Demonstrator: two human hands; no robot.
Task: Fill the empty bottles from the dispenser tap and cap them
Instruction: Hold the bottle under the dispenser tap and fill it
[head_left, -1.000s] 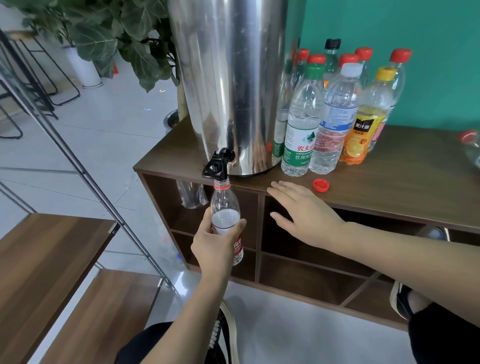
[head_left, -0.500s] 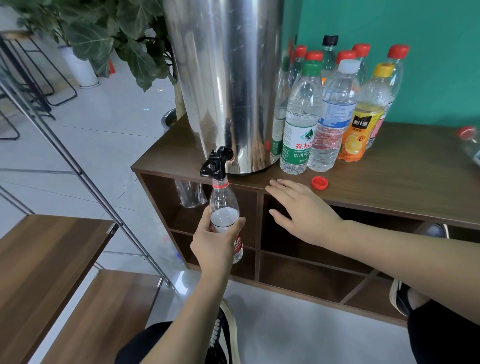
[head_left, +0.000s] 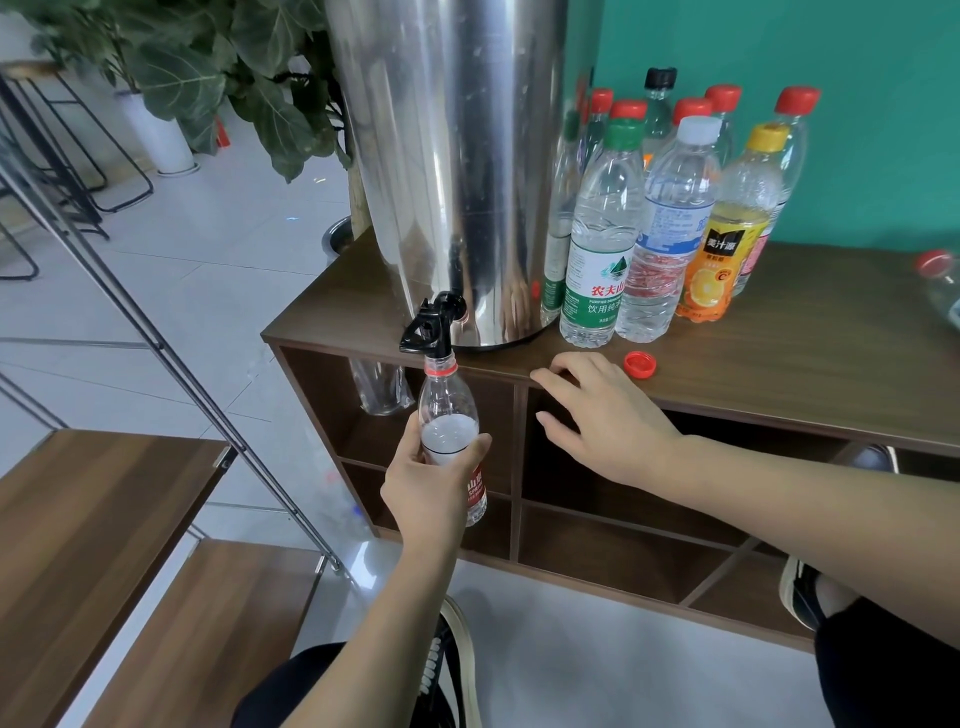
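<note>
Steel dispenser, one bottle at the tap

Stainless steel is filling the top of our view: the dispenser (head_left: 447, 156) is standing on the brown wooden cabinet (head_left: 779, 364), near its left end. We are holding a clear bottle with a red label (head_left: 449, 415) upright just under the dispenser's black tap (head_left: 431, 327), so that its open mouth with the red neck ring is sitting right below the spout. Our left hand (head_left: 428, 486) is wrapping its fingers and thumb around the bottle's lower body, and the liquid inside is reaching to about the shoulder.

Our right hand (head_left: 597, 415) is hovering with fingers loosely spread and gripping nothing, its fingertips lying at the cabinet's front edge, to the right of the tap. A loose red cap (head_left: 640, 364) is lying on the cabinet top just right of that hand, in front of the dispenser's neighbours.

Right of the dispenser a cluster of capped bottles is standing: a green-capped water bottle (head_left: 602, 234), a white-capped water bottle (head_left: 670, 228) and a yellow-capped orange juice bottle (head_left: 727, 228) in front, red-capped ones behind.
</note>
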